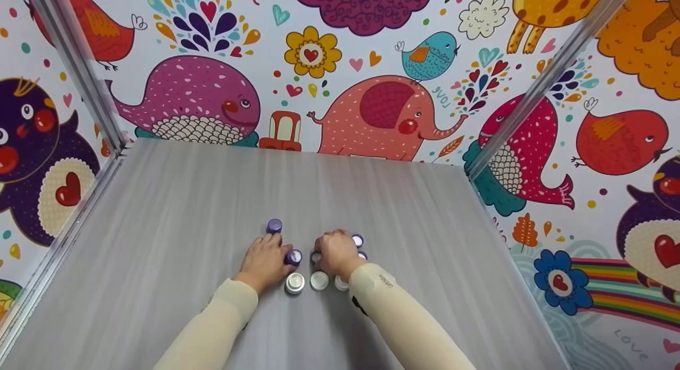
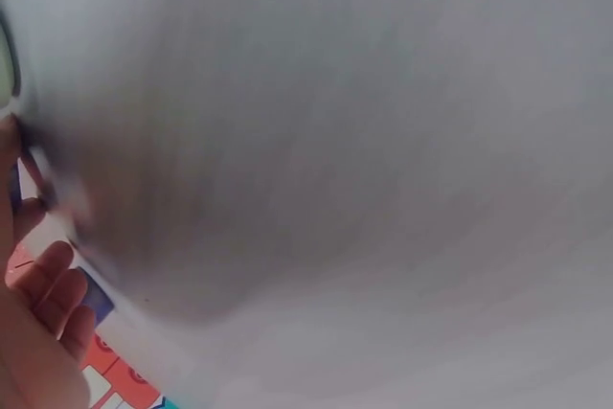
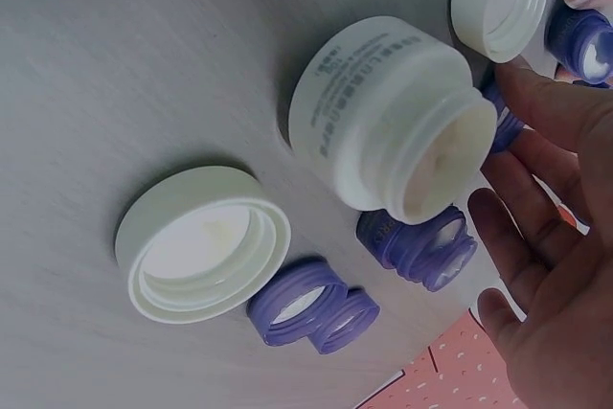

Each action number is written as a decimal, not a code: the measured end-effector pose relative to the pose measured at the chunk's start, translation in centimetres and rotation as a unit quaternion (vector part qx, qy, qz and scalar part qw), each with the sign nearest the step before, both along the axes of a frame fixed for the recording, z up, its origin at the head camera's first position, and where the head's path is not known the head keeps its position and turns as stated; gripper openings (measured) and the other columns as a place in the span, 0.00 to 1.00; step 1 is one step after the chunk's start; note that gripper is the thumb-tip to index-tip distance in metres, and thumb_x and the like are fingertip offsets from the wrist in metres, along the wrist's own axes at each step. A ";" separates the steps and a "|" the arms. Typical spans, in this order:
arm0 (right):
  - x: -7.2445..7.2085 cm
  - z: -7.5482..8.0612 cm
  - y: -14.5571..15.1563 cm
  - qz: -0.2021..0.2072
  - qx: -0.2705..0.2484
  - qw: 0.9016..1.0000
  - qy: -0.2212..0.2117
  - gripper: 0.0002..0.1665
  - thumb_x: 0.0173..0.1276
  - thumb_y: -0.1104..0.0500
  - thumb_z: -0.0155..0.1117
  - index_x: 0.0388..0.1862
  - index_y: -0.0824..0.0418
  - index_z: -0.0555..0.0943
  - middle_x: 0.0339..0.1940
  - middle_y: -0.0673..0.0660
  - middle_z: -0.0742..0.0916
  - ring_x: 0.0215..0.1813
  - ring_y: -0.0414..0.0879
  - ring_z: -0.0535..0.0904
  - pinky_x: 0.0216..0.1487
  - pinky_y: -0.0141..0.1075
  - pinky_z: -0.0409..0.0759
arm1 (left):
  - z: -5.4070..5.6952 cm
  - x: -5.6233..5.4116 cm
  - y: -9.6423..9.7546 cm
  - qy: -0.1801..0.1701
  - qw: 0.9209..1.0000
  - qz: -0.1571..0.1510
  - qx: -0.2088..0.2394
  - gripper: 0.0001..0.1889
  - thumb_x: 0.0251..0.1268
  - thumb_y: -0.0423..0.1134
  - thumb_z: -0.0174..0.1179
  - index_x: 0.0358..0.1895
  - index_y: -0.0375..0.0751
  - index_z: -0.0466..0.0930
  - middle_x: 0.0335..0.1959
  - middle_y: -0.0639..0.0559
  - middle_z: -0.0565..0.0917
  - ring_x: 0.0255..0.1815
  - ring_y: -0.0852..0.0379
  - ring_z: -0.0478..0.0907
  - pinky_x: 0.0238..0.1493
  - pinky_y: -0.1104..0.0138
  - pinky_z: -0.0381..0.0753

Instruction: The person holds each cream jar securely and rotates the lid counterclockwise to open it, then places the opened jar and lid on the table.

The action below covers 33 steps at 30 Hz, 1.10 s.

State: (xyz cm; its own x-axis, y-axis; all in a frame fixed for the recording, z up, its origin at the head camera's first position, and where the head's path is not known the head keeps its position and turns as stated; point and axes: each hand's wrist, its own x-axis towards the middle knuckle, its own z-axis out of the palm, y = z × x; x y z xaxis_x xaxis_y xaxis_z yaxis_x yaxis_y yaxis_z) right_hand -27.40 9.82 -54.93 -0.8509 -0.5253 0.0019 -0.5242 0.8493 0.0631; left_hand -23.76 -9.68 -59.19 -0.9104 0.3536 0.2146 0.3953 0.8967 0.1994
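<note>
My left hand (image 1: 265, 261) pinches a small open purple jar (image 1: 294, 257), white inside, between thumb and finger. Just beyond its fingertips stands another purple jar (image 1: 274, 226), lighter on top. With thumb and forefinger, my right hand (image 1: 339, 251) grips a small purple piece (image 3: 503, 117), mostly hidden by the fingers and a white jar. That white jar (image 3: 393, 122) is open, has print on its side and stands near the right hand. Beneath that hand are another open purple jar (image 3: 417, 246) and two purple lids (image 3: 297, 304), inner sides showing.
A white jar (image 1: 295, 283) stands near the left wrist, with a white lid (image 1: 319, 280) to its right. Another white lid (image 3: 201, 246) lies inner side up by the purple lids. The grey tabletop (image 1: 297, 189) meets patterned walls (image 1: 372, 61) at the back and sides.
</note>
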 end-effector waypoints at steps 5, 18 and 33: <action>0.0 -0.1 0.1 0.000 0.000 1.000 -0.004 0.08 0.47 0.54 0.75 0.28 0.50 0.86 0.27 0.47 0.85 0.38 0.48 0.83 0.59 0.45 0.72 | -0.4 0.0 -0.1 0.001 1.000 0.003 0.011 0.26 0.56 0.54 0.69 0.53 0.41 0.85 0.44 0.43 0.78 0.47 0.43 0.74 0.49 0.51 0.71; 0.0 -0.1 0.2 0.003 -0.007 1.000 -0.001 0.09 0.45 0.53 0.76 0.28 0.50 0.87 0.27 0.47 0.86 0.38 0.47 0.83 0.59 0.44 0.72 | -0.9 0.3 -0.6 0.021 0.999 -0.011 0.027 0.27 0.56 0.55 0.69 0.55 0.41 0.84 0.50 0.39 0.77 0.51 0.40 0.75 0.50 0.48 0.72; 0.0 -0.1 0.2 -0.003 -0.008 1.000 -0.009 0.10 0.44 0.53 0.75 0.29 0.50 0.87 0.28 0.47 0.86 0.38 0.47 0.83 0.60 0.44 0.72 | 0.1 0.5 -1.2 -0.029 0.999 -0.008 0.043 0.25 0.53 0.45 0.65 0.53 0.34 0.82 0.52 0.40 0.80 0.56 0.41 0.75 0.56 0.49 0.70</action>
